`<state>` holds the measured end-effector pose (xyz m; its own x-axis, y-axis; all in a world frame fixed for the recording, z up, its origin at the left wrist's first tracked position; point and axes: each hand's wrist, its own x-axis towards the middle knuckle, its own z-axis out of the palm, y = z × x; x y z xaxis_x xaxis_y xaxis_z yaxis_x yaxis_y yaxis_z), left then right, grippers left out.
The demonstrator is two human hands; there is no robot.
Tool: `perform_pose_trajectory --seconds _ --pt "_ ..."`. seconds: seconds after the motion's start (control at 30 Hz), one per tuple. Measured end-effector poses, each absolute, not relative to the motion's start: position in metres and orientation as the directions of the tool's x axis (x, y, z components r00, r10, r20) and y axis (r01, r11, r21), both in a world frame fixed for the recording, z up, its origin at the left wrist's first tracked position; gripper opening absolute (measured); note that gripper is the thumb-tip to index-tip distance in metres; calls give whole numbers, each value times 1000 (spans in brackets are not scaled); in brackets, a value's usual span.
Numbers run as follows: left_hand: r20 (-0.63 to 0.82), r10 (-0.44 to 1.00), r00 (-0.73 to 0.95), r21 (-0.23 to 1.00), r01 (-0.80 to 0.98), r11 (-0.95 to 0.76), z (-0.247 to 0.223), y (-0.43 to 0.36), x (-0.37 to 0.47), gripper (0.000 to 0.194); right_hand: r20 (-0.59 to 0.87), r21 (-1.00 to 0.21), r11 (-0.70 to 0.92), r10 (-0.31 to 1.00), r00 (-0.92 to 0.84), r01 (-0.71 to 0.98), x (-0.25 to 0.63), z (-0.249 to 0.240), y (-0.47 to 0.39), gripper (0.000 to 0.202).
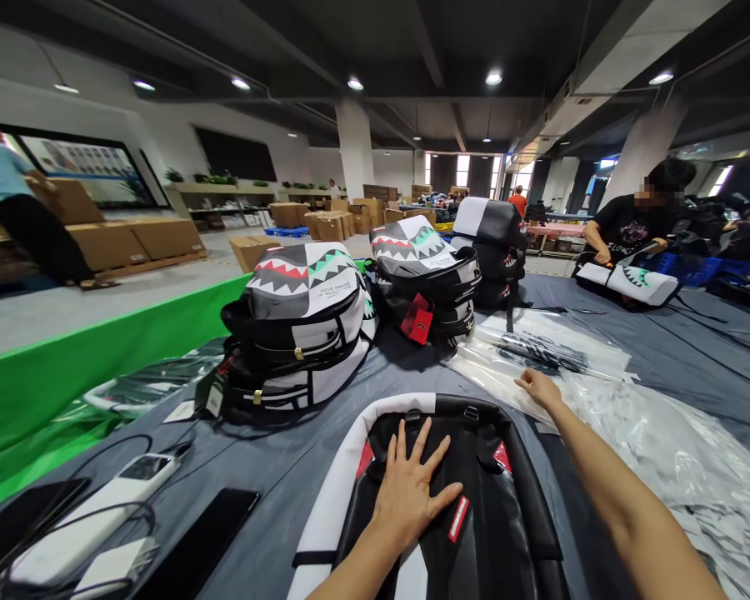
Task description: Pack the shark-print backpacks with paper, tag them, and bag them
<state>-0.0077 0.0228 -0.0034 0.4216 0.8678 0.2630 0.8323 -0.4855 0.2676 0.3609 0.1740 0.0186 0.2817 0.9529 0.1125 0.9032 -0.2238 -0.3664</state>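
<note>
A black and white backpack lies with its strap side up at the front of the table. My left hand rests flat on it, fingers spread, beside a small red and white label. To the right, my right hand is at the edge of the clear plastic bags, its fingers bent; whether it pinches the plastic is too small to tell. A bundle of black-printed strips lies under clear plastic just beyond that hand.
Stacked backpacks stand at the left and centre back. Phones, a white power bank and cables lie at the front left. Across the table a person handles another backpack. A green sheet borders the left edge.
</note>
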Motion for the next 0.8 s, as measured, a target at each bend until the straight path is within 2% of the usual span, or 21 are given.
perform_pose_trajectory --seconds 0.13,0.3,0.4,0.53,0.6,0.8 --pt "257 869 423 270 832 -485 -2 22 -9 74 114 -387 -276 932 343 880 350 4 179 12" --pt "208 884 419 314 827 -466 6 20 -8 73 109 -422 -368 887 449 829 367 18 200 27" --pt "205 885 417 320 826 -464 6 21 -8 73 183 -449 -315 884 431 836 367 24 205 23" --pt "260 869 420 283 828 -485 0 21 -10 73 224 -472 -164 928 298 866 339 3 196 16" --pt "284 859 426 263 827 -497 -3 22 -10 74 204 -478 -168 934 294 862 330 -8 195 14" --pt "271 865 422 271 829 -490 -3 21 -10 75 135 -500 -238 928 347 833 345 4 216 34"
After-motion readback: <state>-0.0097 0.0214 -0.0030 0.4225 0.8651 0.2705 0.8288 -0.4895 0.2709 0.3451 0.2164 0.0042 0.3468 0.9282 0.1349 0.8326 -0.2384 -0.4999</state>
